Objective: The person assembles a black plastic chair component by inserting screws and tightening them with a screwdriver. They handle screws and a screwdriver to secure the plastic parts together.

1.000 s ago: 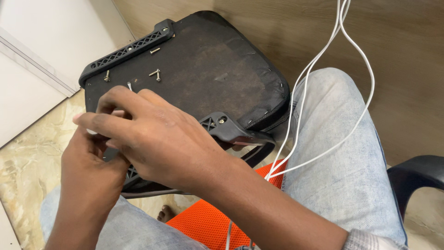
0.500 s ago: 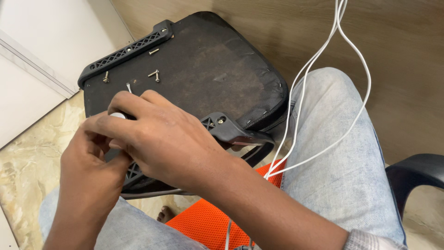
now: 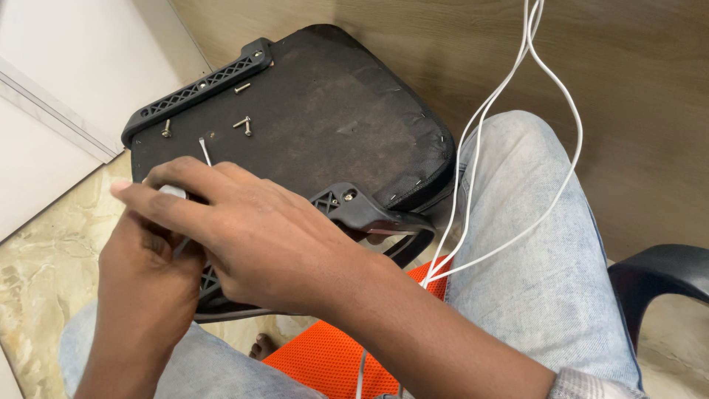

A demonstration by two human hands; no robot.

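1. Head view: an upturned black chair seat, fabric underside up with black plastic side rails (image 3: 310, 125), rests across my lap on the light blue jeans (image 3: 539, 266).
2. My right hand (image 3: 258, 236) lies over the near left corner of the seat, fingers curled, knuckles up. Grip is clenched around something small; I see only a white-grey rounded bit (image 3: 173, 192) at the fingertips, and can't tell what it is.
3. My left hand (image 3: 148, 288) sits under and just behind the right one, touching it, fingers curled in toward the same spot. Can't tell whether its grip holds anything; the right hand covers it.
4. A thin silver metal pin (image 3: 204, 151) stands out of the seat just above the right-hand fingers.
5. Loose silver bolts (image 3: 244, 124) lie on the fabric near the far rail, well apart from both hands.
6. The black plastic arm bracket (image 3: 369, 214) on the seat's near side sits just right of my right wrist.
7. White cables (image 3: 480, 148) hang down over the right knee, past the seat edge.
8. An orange mesh chair seat (image 3: 325, 362) shows between the legs; beige marble floor (image 3: 44, 251) at left.
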